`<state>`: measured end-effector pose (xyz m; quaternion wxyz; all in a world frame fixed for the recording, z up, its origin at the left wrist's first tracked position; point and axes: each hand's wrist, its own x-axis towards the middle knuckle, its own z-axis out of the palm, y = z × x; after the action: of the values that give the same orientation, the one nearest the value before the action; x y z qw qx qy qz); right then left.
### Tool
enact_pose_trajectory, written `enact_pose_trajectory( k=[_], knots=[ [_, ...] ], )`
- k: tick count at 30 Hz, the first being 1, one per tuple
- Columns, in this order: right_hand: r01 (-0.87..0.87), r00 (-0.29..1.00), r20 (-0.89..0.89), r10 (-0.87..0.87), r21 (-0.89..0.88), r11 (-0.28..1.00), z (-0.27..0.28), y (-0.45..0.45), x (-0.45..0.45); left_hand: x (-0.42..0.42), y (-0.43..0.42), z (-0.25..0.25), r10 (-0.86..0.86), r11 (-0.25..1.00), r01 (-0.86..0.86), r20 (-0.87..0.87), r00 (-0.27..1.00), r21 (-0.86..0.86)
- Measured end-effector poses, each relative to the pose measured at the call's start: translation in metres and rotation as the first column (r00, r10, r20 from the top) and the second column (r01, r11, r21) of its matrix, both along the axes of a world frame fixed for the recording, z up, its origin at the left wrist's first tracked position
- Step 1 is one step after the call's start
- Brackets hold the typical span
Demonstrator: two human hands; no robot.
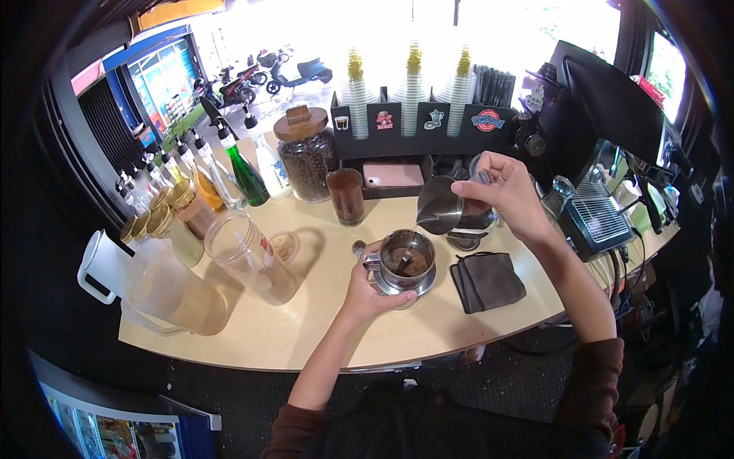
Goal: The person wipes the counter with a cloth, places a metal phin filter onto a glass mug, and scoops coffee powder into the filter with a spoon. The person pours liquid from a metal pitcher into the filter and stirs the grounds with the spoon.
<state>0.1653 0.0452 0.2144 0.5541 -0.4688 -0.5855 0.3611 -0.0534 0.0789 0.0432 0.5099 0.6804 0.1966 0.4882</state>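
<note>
A metal coffee dripper with dark grounds and liquid inside stands near the middle of the counter. My left hand is closed round its left side and rim plate. Above and to the right, my right hand grips a small steel pitcher, tilted left, and a thin stream falls from its spout into the dripper. What the dripper rests on is mostly hidden beneath it. A folded dark cloth lies to the right. Behind the dripper stands a glass of brown drink.
A clear plastic jar and a large pitcher stand at the left, with several syrup bottles behind. A bean jar and a black cup organizer line the back. A metal machine is at the right.
</note>
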Motion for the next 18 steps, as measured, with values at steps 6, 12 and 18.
enact_pose_trajectory(
  k=[6,12,18],
  knots=[
    [-0.016,1.0,0.012,0.016,-0.005,1.0,0.0025,0.0015,-0.0007,-0.0003,-0.0021,0.0029,-0.006,0.999,0.006,0.002,1.0,-0.039],
    [-0.012,1.0,-0.006,0.012,-0.002,1.0,0.0035,-0.0002,-0.0042,-0.0002,-0.004,0.0058,-0.009,0.998,0.009,0.006,1.0,-0.063],
    [-0.003,1.0,-0.008,0.003,-0.021,1.0,0.0066,-0.0059,-0.0067,-0.0001,-0.003,0.0028,-0.003,0.998,0.004,0.014,1.0,-0.058]
  ],
)
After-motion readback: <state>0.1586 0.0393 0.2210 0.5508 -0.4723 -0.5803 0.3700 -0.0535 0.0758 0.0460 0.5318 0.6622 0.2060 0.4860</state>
